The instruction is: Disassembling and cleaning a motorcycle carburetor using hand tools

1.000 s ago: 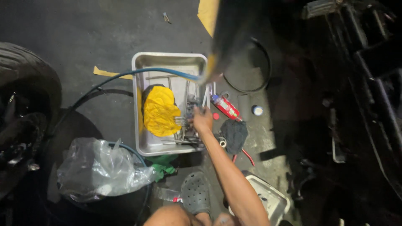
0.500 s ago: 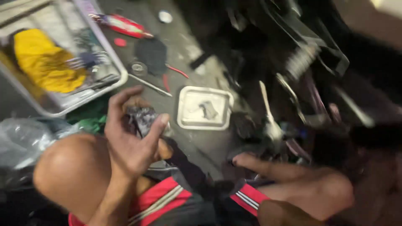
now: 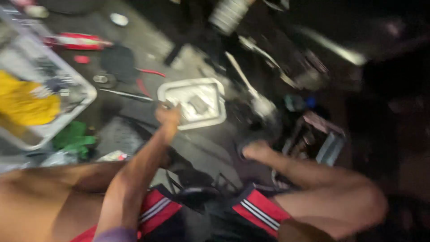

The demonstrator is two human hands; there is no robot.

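The small tray [image 3: 192, 104] sits on the floor among dark machine parts. One hand [image 3: 168, 115], which one is unclear, reaches its near edge; blur hides whether it grips. Left lies a bigger tray [image 3: 85, 96] with a yellow cloth [image 3: 27, 102], a red can [image 3: 76, 41] beyond.

From here the picture is badly blurred: my left hand [image 3: 168, 115] reaches out over the dark floor to the near left edge of a small square metal tray [image 3: 210, 117], and I cannot tell whether its fingers are closed or hold anything. My right hand [image 3: 256, 150] rests low on the floor, near and to the right of that tray, next to dark machine parts. Far left sits a bigger metal tray [image 3: 85, 96] with a yellow cloth [image 3: 27, 103] in it, a green rag [image 3: 71, 139] just near it, and a red tool [image 3: 76, 41] lies farther off.
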